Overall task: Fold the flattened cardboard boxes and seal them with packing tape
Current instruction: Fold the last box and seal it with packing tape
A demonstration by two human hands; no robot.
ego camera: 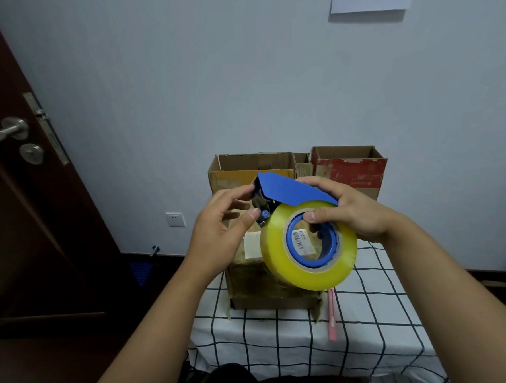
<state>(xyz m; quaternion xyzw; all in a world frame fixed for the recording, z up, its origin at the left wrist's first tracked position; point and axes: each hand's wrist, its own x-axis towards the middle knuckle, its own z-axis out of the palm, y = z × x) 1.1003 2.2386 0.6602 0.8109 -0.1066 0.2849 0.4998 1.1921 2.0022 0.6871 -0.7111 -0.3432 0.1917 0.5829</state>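
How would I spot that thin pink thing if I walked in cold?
Find the table with the white black-checked cloth. The brown cardboard box lies on it; directly right of its near corner lies the slim pink stick, pointing toward you. It is the only pink thing there.

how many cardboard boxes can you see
4: large brown open cardboard box by the wall, narrow box beside it, red-printed box at right, taped box in front. Others may be hidden.

One head-worn view looks forward and down, close over the checked table (372, 317), facing the wall (209, 75).
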